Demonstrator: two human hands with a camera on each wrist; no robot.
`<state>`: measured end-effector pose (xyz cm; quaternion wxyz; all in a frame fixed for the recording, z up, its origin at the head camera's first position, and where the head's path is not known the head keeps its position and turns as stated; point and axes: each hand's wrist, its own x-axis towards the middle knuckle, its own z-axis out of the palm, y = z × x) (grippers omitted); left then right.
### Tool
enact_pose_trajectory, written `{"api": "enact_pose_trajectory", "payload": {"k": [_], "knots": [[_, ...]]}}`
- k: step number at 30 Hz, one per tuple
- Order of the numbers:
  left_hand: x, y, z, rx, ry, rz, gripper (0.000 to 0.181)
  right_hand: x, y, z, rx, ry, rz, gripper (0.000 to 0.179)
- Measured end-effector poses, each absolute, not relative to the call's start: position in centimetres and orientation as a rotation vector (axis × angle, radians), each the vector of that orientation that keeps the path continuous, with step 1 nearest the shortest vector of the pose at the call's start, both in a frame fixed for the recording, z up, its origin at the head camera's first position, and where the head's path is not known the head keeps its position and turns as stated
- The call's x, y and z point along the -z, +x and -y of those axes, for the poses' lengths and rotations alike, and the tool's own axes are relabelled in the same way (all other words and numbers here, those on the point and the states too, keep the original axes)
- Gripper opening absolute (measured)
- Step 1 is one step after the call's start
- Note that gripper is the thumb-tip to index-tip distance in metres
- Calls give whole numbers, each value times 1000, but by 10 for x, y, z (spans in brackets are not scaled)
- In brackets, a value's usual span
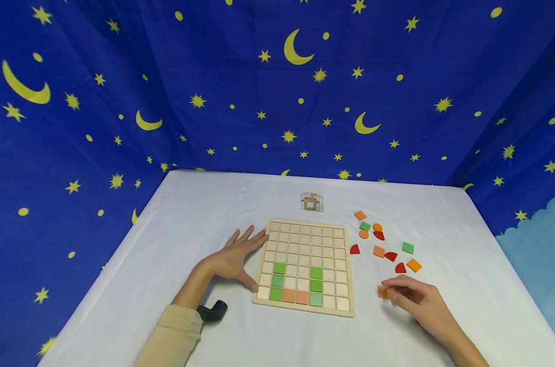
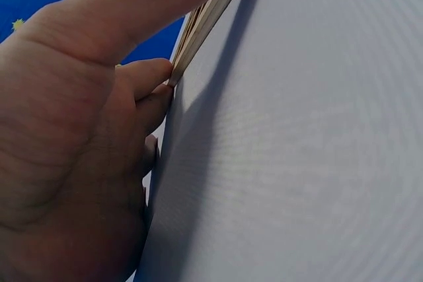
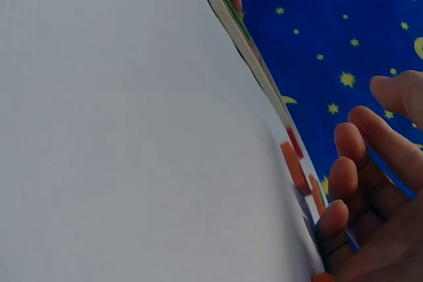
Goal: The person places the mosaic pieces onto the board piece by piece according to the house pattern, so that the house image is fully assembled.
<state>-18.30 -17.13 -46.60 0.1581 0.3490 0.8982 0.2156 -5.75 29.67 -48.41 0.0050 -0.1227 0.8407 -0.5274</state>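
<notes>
A wooden grid board (image 1: 305,308) lies on the white table. Green tiles (image 1: 279,267) fill cells in two short columns on it, with two peach tiles (image 1: 296,296) between them in the bottom row. My left hand (image 1: 229,261) is spread along the board's left side, index fingertip at the upper edge and thumb at the lower corner. Right of the board, my right hand (image 1: 417,300) is low over the table with its fingers loosely bent. An orange square tile (image 1: 382,292) shows by its fingertips. In the right wrist view, nothing sits between the thumb and fingers.
Loose pieces lie to the board's right: orange squares (image 1: 413,265), red quarter-circles (image 1: 354,249), orange discs (image 1: 377,228) and green squares (image 1: 408,247). Behind the board is a small pattern card (image 1: 312,202). A blue starry curtain (image 1: 277,102) encloses the table.
</notes>
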Motion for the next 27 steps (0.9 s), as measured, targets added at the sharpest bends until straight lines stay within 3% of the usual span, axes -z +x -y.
{"api": "enact_pose_trajectory", "payload": {"k": [13,27], "knots": [[467,-183,171,-606,1000,-2576,132,486,-74,-281,1628,-481,-2671,17],[469,-184,171,-599,997,-2577,132,483,-79,-293,1335,-613,-2814,35]]}}
